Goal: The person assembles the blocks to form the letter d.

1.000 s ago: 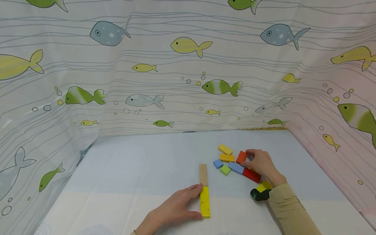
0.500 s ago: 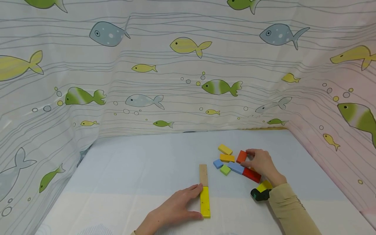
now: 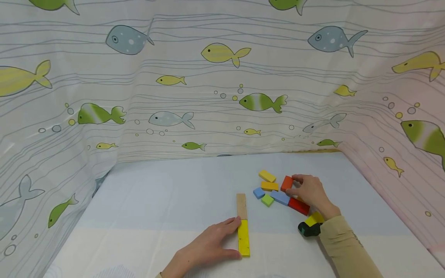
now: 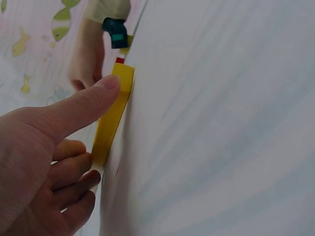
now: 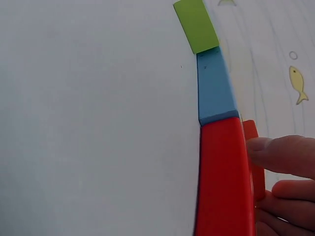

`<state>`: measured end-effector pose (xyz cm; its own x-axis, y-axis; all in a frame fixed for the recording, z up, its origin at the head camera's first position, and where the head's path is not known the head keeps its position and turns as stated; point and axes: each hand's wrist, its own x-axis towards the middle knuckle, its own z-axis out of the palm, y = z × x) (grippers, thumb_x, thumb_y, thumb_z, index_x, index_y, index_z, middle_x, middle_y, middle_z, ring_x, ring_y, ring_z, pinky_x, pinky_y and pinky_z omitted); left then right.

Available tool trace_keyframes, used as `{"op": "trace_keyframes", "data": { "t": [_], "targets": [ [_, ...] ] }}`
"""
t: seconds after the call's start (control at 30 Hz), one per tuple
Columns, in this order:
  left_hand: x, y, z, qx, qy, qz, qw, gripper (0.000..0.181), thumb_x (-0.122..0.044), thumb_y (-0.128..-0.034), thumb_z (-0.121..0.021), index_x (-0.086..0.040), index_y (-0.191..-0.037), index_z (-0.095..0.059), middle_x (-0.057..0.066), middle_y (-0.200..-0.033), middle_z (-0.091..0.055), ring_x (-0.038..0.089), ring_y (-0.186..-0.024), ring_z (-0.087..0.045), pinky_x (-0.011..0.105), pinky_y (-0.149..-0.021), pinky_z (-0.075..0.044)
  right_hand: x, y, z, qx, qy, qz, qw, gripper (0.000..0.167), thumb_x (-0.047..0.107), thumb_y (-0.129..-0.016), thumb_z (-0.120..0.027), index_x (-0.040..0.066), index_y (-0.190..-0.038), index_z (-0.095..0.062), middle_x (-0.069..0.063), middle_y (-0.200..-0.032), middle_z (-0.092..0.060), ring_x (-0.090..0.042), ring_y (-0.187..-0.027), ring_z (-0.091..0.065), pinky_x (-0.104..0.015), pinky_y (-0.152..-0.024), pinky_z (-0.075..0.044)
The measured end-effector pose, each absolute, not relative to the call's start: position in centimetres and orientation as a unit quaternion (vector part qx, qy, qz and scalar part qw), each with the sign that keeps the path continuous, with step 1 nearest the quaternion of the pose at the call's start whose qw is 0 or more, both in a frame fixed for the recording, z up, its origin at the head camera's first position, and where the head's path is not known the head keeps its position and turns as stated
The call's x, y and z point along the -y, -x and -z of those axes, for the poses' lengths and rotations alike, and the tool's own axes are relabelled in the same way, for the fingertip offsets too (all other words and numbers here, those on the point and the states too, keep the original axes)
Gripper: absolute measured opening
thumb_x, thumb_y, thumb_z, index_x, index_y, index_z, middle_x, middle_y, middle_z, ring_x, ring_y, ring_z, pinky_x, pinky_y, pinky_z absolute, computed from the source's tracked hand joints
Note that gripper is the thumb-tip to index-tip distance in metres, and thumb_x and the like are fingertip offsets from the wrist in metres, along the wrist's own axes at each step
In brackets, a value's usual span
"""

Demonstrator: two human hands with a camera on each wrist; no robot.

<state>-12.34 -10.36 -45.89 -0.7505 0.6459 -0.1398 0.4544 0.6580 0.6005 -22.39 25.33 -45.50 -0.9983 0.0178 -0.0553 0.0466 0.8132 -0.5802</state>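
Note:
In the head view my left hand [image 3: 212, 243] spans a long yellow block [image 3: 243, 239], thumb at its near end and forefinger at its far end. A plain wooden block [image 3: 241, 206] lies end to end with it. The left wrist view shows the thumb on the yellow block [image 4: 114, 113], other fingers curled beside it. My right hand [image 3: 310, 192] pinches a small orange-red block [image 3: 286, 183] between thumb and fingers. Next to that hand lie a dark red block [image 3: 299, 206] and a blue block [image 3: 280, 197], end to end.
Around the right hand sit a yellow-orange block [image 3: 269, 186], a lighter yellow block [image 3: 267, 176], a small blue block [image 3: 259, 192] and a green block [image 3: 267, 200]. Another yellow block [image 3: 314, 219] is partly behind the dark wrist camera [image 3: 308, 229]. A fish-print curtain [image 3: 222, 85] surrounds the table.
Both hands stay almost still at their blocks. The head view shifts very slightly; no block visibly changes place.

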Motion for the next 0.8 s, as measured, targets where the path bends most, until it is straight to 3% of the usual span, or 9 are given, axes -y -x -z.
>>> {"op": "trace_keyframes", "data": {
  "t": [0.2, 0.8],
  "targets": [
    [10.4, 12.3, 46.0, -0.894, -0.316, -0.272, 0.165, 0.09, -0.06, -0.0842, -0.07, -0.021, -0.157, -0.034, -0.006, -0.159, -0.038, 0.017, -0.143, -0.042, 0.04, -0.115, -0.04, -25.2, 22.2, 45.1, -0.951, -0.012, 0.309, 0.02, 0.07, 0.038, -0.085, -0.078, 0.004, -0.141, -0.055, -0.028, -0.135, -0.057, -0.044, -0.119, -0.049, -0.055, -0.087, -0.053],
    [10.5, 12.4, 45.9, -0.893, -0.319, -0.274, 0.162, 0.089, -0.057, -0.0854, -0.071, -0.019, -0.157, -0.034, -0.005, -0.159, -0.038, 0.018, -0.144, -0.041, 0.041, -0.116, -0.039, -23.7, 22.0, 43.7, -0.944, 0.032, 0.328, -0.003, 0.066, 0.038, -0.084, -0.079, 0.004, -0.137, -0.06, -0.023, -0.136, -0.06, -0.045, -0.124, -0.053, -0.06, -0.099, -0.049]
  ]
}}
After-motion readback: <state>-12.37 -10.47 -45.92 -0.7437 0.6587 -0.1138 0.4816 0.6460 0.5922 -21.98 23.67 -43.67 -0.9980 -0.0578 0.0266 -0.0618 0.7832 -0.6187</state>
